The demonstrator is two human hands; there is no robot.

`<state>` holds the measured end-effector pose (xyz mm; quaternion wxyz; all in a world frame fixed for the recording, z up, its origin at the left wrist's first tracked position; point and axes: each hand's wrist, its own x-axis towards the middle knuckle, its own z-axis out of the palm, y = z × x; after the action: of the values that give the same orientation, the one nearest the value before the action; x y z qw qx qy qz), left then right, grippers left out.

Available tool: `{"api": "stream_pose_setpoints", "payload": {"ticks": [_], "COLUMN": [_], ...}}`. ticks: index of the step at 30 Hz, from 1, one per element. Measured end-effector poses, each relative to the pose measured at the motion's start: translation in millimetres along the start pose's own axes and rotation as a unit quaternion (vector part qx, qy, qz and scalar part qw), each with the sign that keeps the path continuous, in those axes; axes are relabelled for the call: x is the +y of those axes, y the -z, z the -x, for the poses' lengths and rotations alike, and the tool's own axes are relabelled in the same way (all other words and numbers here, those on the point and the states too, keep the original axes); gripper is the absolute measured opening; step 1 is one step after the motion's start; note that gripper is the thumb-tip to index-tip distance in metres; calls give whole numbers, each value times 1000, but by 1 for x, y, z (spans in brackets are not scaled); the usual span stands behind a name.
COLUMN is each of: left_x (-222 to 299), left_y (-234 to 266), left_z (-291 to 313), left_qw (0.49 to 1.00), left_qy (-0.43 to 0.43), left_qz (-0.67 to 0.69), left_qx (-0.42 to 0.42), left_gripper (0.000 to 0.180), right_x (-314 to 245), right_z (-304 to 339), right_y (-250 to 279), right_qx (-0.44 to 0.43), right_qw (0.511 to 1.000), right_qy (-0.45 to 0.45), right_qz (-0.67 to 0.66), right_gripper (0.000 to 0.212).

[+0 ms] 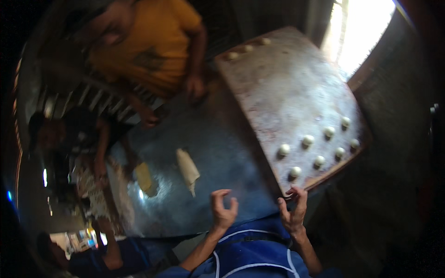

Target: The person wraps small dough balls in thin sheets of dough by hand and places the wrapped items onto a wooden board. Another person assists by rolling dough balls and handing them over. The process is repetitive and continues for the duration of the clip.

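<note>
My left hand (pixel 224 209) hovers over the near edge of the dark metal table (pixel 222 139), its thumb and fingers curved apart with nothing between them. My right hand (pixel 294 213) is at the near corner of a floured wooden board (pixel 287 97), thumb and fingers apart. Whether its fingertips touch the corner cannot be made out. Just beyond them sits a pale dough ball (pixel 295 172), one of several in two rows along the board's near side. Left of my hands, a long, pale, rolled piece of dough (pixel 187 167) lies on the table.
A yellowish flat piece (pixel 143 178) lies farther left on the table. Across it stands a person in an orange shirt (pixel 157 41), hands near the far edge. Two more people (pixel 69 134) are at the left. More dough balls (pixel 248 48) sit at the board's far end.
</note>
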<state>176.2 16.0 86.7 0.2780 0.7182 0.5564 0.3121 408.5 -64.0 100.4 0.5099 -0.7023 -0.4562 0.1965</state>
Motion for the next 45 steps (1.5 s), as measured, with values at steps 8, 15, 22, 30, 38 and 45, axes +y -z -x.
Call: {"api": "stream_pose_setpoints", "payload": {"ticks": [8, 15, 22, 30, 38, 45], "left_x": [-159, -87, -144, -197, -155, -37], "left_y": [86, 107, 93, 48, 84, 154], "left_z": [-18, -11, -17, -75, -36, -15], "left_qw": [984, 985, 671, 276, 753, 959], "left_qy": [68, 122, 429, 465, 390, 29], "left_qz": [-74, 1, 600, 825, 498, 81], "left_qx": [145, 123, -76, -164, -180, -270], "left_gripper": [43, 25, 63, 32, 33, 39], "right_x": [-54, -63, -56, -98, -133, -78], "right_z": [25, -9, 1, 24, -50, -12], "right_y": [-167, -302, -293, -218, -296, -368], "right_qx": [-393, -448, -468, -467, -540, -614], "right_qw": [893, 774, 847, 866, 776, 761], "right_qy": [-88, -359, 191, 164, 28, 180], "right_qz": [-200, -267, 162, 76, -325, -104], "right_gripper": [29, 49, 27, 17, 77, 67]}}
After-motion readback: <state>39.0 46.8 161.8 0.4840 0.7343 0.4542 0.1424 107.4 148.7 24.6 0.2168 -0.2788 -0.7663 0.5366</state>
